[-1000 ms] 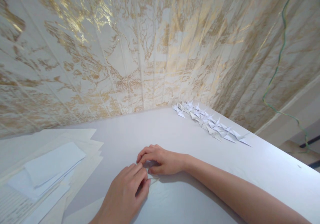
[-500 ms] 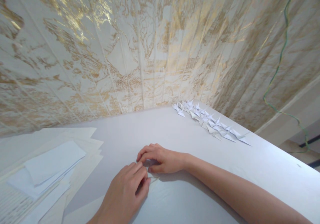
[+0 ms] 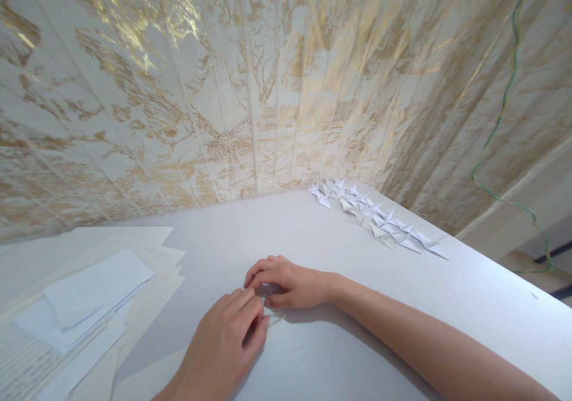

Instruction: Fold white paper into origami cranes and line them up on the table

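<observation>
A small piece of folded white paper lies on the white table between my hands, mostly hidden by the fingers. My left hand is closed on its near left side, thumb and fingertips pressed together on the paper. From the right, my right hand curls over its far side, its fingers bent down onto the paper and its thumb tucked below. The fingertips of both hands meet at the fold. Only a pale pointed corner of the paper sticks out beneath the right thumb.
Several folded paper cranes stand in rows at the back right of the table. On the left lie stacked paper sheets, some printed. A gold-patterned curtain hangs behind, and a green cord dangles at the right.
Both hands stay at the same spot on the paper. My left hand has shifted very slightly, and the paper's visible corner looks a little narrower.
</observation>
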Demonstrator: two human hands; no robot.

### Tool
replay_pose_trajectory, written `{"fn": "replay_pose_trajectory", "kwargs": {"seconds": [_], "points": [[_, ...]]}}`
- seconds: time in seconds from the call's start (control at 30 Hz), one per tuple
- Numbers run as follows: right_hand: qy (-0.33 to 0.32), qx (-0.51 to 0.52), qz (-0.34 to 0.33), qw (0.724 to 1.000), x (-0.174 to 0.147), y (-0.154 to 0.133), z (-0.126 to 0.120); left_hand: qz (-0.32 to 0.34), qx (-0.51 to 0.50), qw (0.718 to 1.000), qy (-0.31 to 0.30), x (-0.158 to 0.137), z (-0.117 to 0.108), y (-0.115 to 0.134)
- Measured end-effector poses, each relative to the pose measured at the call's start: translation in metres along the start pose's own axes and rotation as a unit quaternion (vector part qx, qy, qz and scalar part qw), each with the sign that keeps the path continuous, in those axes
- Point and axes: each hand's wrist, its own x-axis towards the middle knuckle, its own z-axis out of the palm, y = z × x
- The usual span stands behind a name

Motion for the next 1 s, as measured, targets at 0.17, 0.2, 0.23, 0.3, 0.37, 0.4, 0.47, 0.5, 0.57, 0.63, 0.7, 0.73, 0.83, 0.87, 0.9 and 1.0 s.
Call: {"fn": "replay_pose_trajectory", "kwargs": {"seconds": [0.17,0.2,0.23,0.3,0.37,0.4,0.47,0.5,0.57,0.63,0.7,0.73,0.83,0.87,0.9,1.0], "points": [[0.006,0.001,-0.01,1.0,-0.0008,0.0021,0.001,-0.006,-0.005,1.0,-0.015,0.0006,0.0006,0.0],[0.006,0.002,-0.01,1.0,-0.001,0.0024,0.0011,-0.007,-0.006,1.0,-0.017,0.0008,0.0004,0.0002],[0.006,0.002,-0.01,1.0,-0.0011,0.0026,0.0012,-0.006,-0.007,1.0,-0.017,0.0011,0.0001,0.0004],[0.005,0.001,-0.009,1.0,-0.0012,0.0028,0.0013,-0.005,-0.008,1.0,-0.016,0.0012,-0.0007,0.0008],[0.005,0.001,-0.008,1.0,-0.001,0.0026,0.0012,-0.007,-0.007,1.0,-0.013,0.0009,-0.0013,0.0008],[0.005,0.0,-0.007,1.0,-0.0008,0.0024,0.0011,-0.007,-0.006,1.0,-0.012,0.0005,-0.0015,0.0007],[0.005,0.0,-0.008,1.0,-0.0004,0.0018,0.001,-0.007,-0.006,1.0,-0.01,-0.0002,-0.0014,0.0004],[0.005,0.0,-0.009,1.0,-0.0002,0.0015,0.0009,-0.006,-0.007,1.0,-0.011,-0.0004,-0.0012,0.0003],[0.004,-0.001,-0.007,1.0,-0.0001,0.0009,0.0008,-0.006,-0.01,1.0,-0.016,-0.0003,-0.0008,0.0002],[0.002,-0.002,-0.006,1.0,-0.0002,0.0008,0.0006,-0.01,-0.01,1.0,-0.021,0.0002,-0.0006,0.0003],[0.003,-0.003,-0.008,1.0,-0.0004,0.001,0.0005,-0.014,-0.009,1.0,-0.025,0.0008,-0.0007,0.0005],[0.004,-0.004,-0.009,1.0,-0.0004,0.0012,0.0004,-0.017,-0.009,0.999,-0.027,0.001,-0.0008,0.0007],[0.008,-0.004,-0.01,1.0,-0.0004,0.0011,0.0005,-0.02,-0.013,0.999,-0.033,0.001,-0.001,0.001],[0.008,-0.004,-0.009,1.0,-0.0004,0.001,0.0007,-0.02,-0.015,0.999,-0.034,0.0009,-0.001,0.0011],[0.01,-0.004,-0.009,1.0,-0.0004,0.0008,0.0009,-0.021,-0.017,0.999,-0.035,0.0008,-0.0009,0.0011],[0.014,-0.002,-0.008,1.0,-0.0005,0.0012,0.0019,-0.023,-0.023,0.999,-0.04,0.0005,-0.0009,0.0012]]}}
